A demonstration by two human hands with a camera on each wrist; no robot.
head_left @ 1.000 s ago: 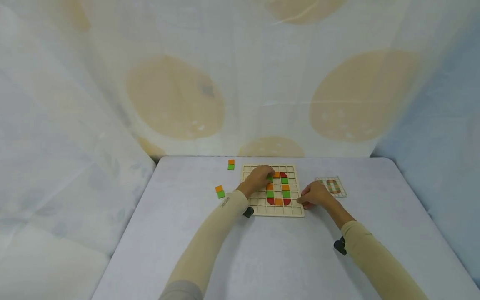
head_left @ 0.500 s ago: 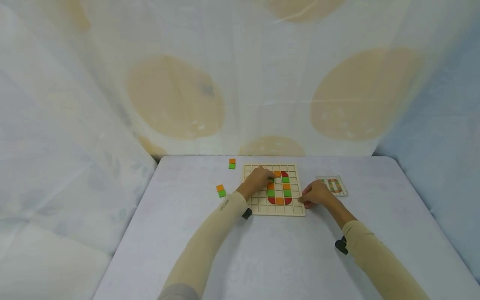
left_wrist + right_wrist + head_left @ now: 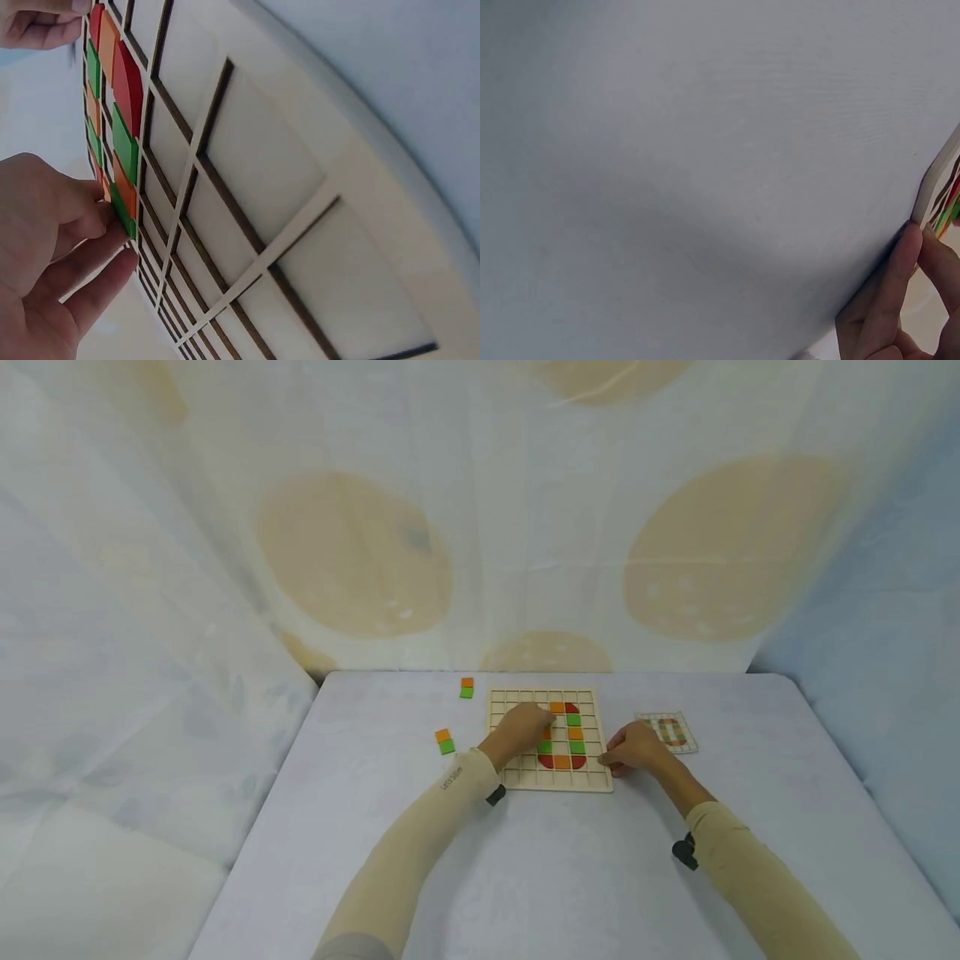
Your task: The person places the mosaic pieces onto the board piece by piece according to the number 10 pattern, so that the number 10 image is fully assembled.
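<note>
The left hand (image 3: pixel 522 727) lay on the wooden grid board (image 3: pixel 550 779), its curled fingers pinching a green square tile (image 3: pixel 122 214) among red, orange and green tiles, while the right hand (image 3: pixel 632 748) held the board's right edge.

Pale unfinished wood, matt and smooth, with dark laser-cut edges: grid board (image 3: pixel 550 774). Painted wood with a soft satin sheen: green, orange and red tiles (image 3: pixel 122 142). Smooth matt lilac-grey surface: table (image 3: pixel 525 877). Thin printed card: pattern sheet (image 3: pixel 667 732). Sheer, softly creased cloth: backdrop curtain (image 3: pixel 480 527). Knitted beige fabric: sleeves (image 3: pixel 420 852).
</note>
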